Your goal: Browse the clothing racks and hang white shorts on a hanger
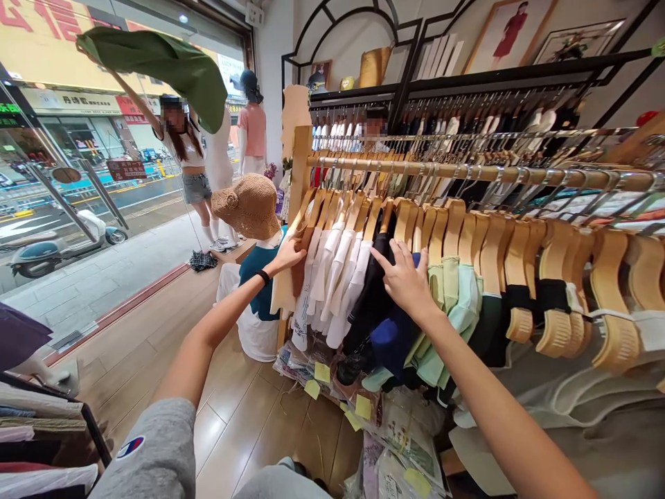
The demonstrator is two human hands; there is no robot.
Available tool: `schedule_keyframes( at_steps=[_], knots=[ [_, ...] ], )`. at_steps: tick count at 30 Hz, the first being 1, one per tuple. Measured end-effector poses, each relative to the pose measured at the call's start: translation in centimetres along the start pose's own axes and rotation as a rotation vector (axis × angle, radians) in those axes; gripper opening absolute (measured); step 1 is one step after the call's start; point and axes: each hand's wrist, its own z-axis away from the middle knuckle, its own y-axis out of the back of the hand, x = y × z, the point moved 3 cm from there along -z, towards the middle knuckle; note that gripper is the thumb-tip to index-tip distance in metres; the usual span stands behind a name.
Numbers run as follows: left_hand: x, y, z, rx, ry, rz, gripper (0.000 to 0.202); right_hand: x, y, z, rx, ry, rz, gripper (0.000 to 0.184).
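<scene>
A row of wooden clothes hangers (454, 222) with garments hangs from a wooden rail (364, 163). At the row's left end, my left hand (287, 255) has its fingers closed at a hanger with a brown garment (301, 274); its fingertips are partly hidden. White tops (335, 277) hang between my two hands. My right hand (408, 281) lies with fingers spread against the hangers, beside a black garment (373, 298) and a dark blue garment (392, 339). Light green tops (462, 305) hang just right of it.
Bagged clothes (405, 430) with yellow notes lie under the rail. A mannequin with a straw hat (249, 204) stands at the rail's left end. By the window, a person (184, 149) lifts a green cloth (156, 66). Folded clothes (41, 423) fill a rack at lower left.
</scene>
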Motion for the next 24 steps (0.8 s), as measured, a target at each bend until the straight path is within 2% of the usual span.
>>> schedule_keyframes(
  at_steps=[3,6,8,10,14,18,21,24],
  knots=[
    [-0.4,-0.1,0.8,-0.025,0.041,-0.01,0.045,-0.1,0.0,0.0,-0.003,-0.013,-0.009,0.065],
    [-0.9,-1.2,1.8,-0.034,0.209,-0.056,0.051,-0.4,0.1,-0.1,-0.018,-0.035,-0.002,0.064],
    [-1.4,-2.1,2.5,-0.022,0.363,-0.088,0.039,-0.7,0.2,-0.2,-0.033,-0.061,0.016,0.065],
    [-1.7,-2.4,3.3,0.002,0.441,-0.105,0.025,-0.8,0.2,-0.3,-0.049,-0.089,0.037,0.066],
    [-2.7,-1.4,5.5,0.064,0.358,-0.117,0.02,-0.6,0.0,-0.5,-0.069,-0.13,0.071,0.065],
    [-5.1,0.6,7.8,0.17,0.262,-0.109,0.02,-0.9,-0.5,-1.0,-0.063,-0.214,0.079,0.06],
    [-7.6,1.5,8.9,0.215,0.205,0.008,0.016,-1.2,-1.1,-1.3,-0.011,-0.276,0.08,0.06],
    [-9.5,2.3,9.6,0.171,0.153,0.186,0.022,-0.9,-1.4,-1.2,0.045,-0.339,0.072,0.055]
  ],
)
